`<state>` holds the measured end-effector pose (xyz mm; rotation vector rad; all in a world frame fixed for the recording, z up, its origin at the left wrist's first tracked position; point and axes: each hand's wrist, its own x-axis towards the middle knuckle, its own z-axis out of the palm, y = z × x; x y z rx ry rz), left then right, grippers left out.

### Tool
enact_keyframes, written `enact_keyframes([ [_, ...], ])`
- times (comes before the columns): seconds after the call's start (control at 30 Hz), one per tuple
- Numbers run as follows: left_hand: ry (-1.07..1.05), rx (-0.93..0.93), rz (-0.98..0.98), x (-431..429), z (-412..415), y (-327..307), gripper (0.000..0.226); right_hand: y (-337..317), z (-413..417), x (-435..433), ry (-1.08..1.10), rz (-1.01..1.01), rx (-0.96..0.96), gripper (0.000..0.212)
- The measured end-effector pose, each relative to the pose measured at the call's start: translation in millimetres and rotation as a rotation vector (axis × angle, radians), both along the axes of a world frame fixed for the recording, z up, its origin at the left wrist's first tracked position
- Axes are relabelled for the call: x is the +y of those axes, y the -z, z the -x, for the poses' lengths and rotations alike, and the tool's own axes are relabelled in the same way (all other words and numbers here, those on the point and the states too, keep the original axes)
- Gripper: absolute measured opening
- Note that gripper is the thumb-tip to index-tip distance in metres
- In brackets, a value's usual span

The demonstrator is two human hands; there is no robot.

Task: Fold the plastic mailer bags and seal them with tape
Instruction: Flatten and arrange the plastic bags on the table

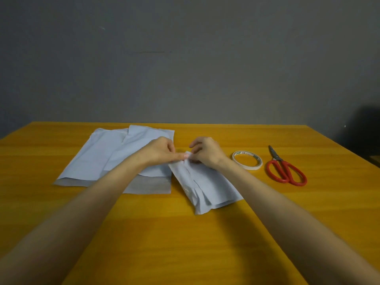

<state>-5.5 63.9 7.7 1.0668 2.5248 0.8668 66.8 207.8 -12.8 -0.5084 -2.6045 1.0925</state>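
Left hand [162,151]: just left of frame centre; thumb and forefinger reach right and pinch the far end of the folded bag [207,186], other fingers curled.
Right hand [207,152]: just right of centre; fingers curled, gripping the same far end from the other side.
Step in hand: by judgement, holding the folds shut at the far end, ready for taping.
Method: keep both side flaps overlapped and flat; press out trapped air before releasing one hand for tape.
Bag position: centre of frame, flat on the table [308,212].
Bag axis: long axis runs from the hands down and slightly right; the fold seam follows it.
Bag stack [107,157]: left of centre, touching the left forearm.
Tape roll [247,160]: just right of the right wrist, lying flat.
Scissors [285,169]: right of the roll, blades pointing to the upper frame.
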Motion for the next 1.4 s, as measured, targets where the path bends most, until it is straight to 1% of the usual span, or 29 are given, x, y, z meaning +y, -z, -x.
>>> enact_keyframes([
  [0.03, -0.049, 0.039, -0.023, 0, 1, 3, 0.041, 0, 1, -5, -0.061, 0.06, -0.002, 0.034],
  [0.07, -0.06, 0.032, -0.005, 1, 2, 7, 0.042, -1, 0, -10, -0.12, 0.12, -0.007, 0.035],
  [0.1, -0.05, 0.004, 0.031, 2, 2, 10, 0.038, -1, -1, -12, -0.173, 0.169, -0.011, 0.037],
  [0.17, -0.065, -0.033, 0.098, 3, 1, 19, 0.025, -1, -5, -14, -0.225, 0.196, -0.009, 0.041],
  [0.2, -0.098, -0.041, 0.105, 3, 0, 24, 0.023, -1, -8, -12, -0.217, 0.171, -0.001, 0.043],
  [0.27, -0.192, -0.084, 0.068, 0, 0, 31, 0.03, -3, -16, -8, -0.163, 0.079, 0.025, 0.041],
  [0.33, -0.28, -0.197, -0.008, -5, 1, 37, 0.035, -8, -32, -3, -0.171, -0.01, -0.029, 0.045],
  [0.43, -0.336, -0.382, -0.136, -10, 2, 40, 0.033, -10, -59, 0, -0.421, -0.155, -0.318, 0.067],
  [0.47, -0.355, -0.424, -0.17, -11, 2, 41, 0.033, -7, -66, -2, -0.5, -0.243, -0.398, 0.071],
  [0.5, -0.375, -0.455, -0.194, -11, 0, 41, 0.033, -3, -69, -3, -0.549, -0.345, -0.435, 0.072],
  [0.57, -0.386, -0.472, -0.207, -12, -4, 40, 0.033, 3, -70, -3, -0.557, -0.505, -0.407, 0.066],
  [0.63, -0.37, -0.475, -0.203, -15, -8, 38, 0.025, 2, -70, 1, -0.53, -0.586, -0.371, 0.062],
  [0.67, -0.358, -0.511, -0.205, -17, -10, 36, 0.021, 0, -72, 4, -0.521, -0.598, -0.367, 0.062],
  [0.7, -0.34, -0.556, -0.211, -20, -10, 35, 0.021, -1, -74, 8, -0.508, -0.574, -0.36, 0.061],
  [0.77, -0.313, -0.584, -0.207, -25, -11, 33, 0.023, -4, -80, 15, -0.428, -0.425, -0.294, 0.059],
  [0.8, -0.312, -0.566, -0.199, -27, -12, 30, 0.02, -5, -83, 16, -0.331, -0.348, -0.222, 0.056],
  [0.87, -0.335, -0.498, -0.193, -31, -10, 26, 0.018, -3, -83, 19, -0.023, -0.203, -0.093, 0.045],
  [0.9, -0.347, -0.48, -0.195, -32, -9, 25, 0.02, -3, -80, 21, 0.132, -0.119, -0.1, 0.048],
  [0.93, -0.352, -0.483, -0.199, -33, -8, 24, 0.02, -3, -78, 22, 0.229, -0.033, -0.173, 0.053],
  [0.97, -0.354, -0.503, -0.206, -33, -9, 23, 0.019, -2, -77, 22, 0.262, 0.051, -0.277, 0.054],
  [1.0, -0.355, -0.534, -0.215, -33, -9, 22, 0.016, -1, -77, 21, 0.253, 0.111, -0.361, 0.05],
  [1.03, -0.354, -0.567, -0.225, -33, -10, 21, 0.014, -1, -77, 22, 0.234, 0.144, -0.393, 0.042],
  [1.1, -0.341, -0.597, -0.231, -34, -12, 18, 0.011, -3, -78, 25, 0.231, 0.201, -0.343, 0.032],
  [1.17, -0.307, -0.563, -0.176, -35, -13, 19, 0.016, -4, -80, 32, 0.264, 0.229, -0.299, 0.032],
  [1.23, -0.266, -0.525, -0.108, -37, -13, 20, 0.023, -5, -84, 35, 0.251, 0.213, -0.34, 0.032],
  [1.3, -0.252, -0.495, -0.108, -38, -9, 24, 0.026, 0, -88, 37, 0.222, 0.26, -0.288, 0.035],
  [1.33, -0.261, -0.44, -0.131, -39, -6, 25, 0.027, 2, -91, 39, 0.226, 0.289, -0.226, 0.037],
  [1.4, -0.297, -0.231, -0.16, -43, 1, 27, 0.032, 2, -102, 42, 0.217, 0.27, -0.155, 0.037],
])
